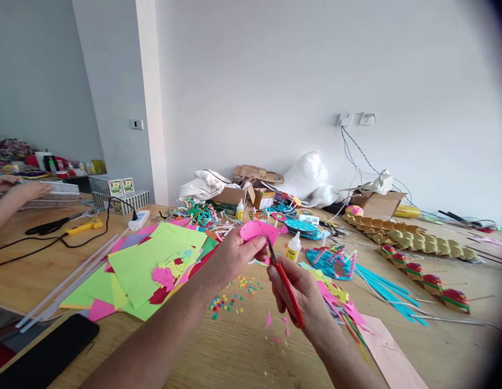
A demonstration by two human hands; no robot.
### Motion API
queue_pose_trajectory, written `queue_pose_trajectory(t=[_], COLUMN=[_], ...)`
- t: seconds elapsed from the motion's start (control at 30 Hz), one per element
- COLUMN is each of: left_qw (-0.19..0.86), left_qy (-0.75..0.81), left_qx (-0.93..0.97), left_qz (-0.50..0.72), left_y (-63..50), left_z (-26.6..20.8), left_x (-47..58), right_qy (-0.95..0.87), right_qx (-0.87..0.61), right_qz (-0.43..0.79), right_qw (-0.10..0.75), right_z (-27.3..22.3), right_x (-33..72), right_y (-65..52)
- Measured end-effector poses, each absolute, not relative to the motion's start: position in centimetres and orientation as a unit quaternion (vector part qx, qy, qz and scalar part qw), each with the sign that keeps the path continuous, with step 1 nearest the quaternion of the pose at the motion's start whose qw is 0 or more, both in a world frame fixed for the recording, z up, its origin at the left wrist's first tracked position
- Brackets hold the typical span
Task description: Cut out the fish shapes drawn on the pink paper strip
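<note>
My left hand (pixel 238 253) pinches a small piece of pink paper (pixel 254 231) with a drawn outline on it, held above the table. In my right hand (pixel 309 294) is a pair of scissors (pixel 290 297) with red handles, its blades at the right edge of the pink paper. How far the blades are parted is too small to tell. Pink paper scraps (pixel 269 320) and small coloured paper dots (pixel 224 303) lie on the wood below. Left of my forearm, cut pink and yellow shapes (pixel 165 276) rest on a pile of coloured sheets (pixel 151 256).
A glue bottle (pixel 293 248) stands behind my right hand. Painted egg-carton strips (pixel 431 283) and blue strips (pixel 390 289) lie to the right. At the left are a black phone (pixel 48 351), a yellow glue gun (pixel 84 226) and another person's hands (pixel 26 193). Cardboard boxes (pixel 230 195) line the wall.
</note>
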State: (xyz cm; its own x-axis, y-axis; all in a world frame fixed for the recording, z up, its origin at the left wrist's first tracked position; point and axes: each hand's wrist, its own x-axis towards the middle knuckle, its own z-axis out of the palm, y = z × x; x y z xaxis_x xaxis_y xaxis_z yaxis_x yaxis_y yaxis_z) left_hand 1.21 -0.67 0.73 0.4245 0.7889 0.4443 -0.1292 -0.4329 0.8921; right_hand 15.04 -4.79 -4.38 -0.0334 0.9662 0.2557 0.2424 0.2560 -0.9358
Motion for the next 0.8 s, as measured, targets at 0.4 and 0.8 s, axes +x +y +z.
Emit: queue_pose_trajectory(t=[0.4,0.8], left_qw=[0.468,0.479], left_qy=[0.25,0.236], left_qx=[0.692,0.697], left_qz=[0.49,0.478], left_y=[-0.43,-0.85], left_z=[0.68,0.94], left_x=[0.96,1.16], right_qy=[-0.622,-0.629], right_qx=[-0.48,-0.468], right_qz=[0.378,0.374], right_qw=[0.49,0.496], right_z=[-4.14,-3.88], right_x=[15.06,14.95], right_y=[-4.85,-4.97])
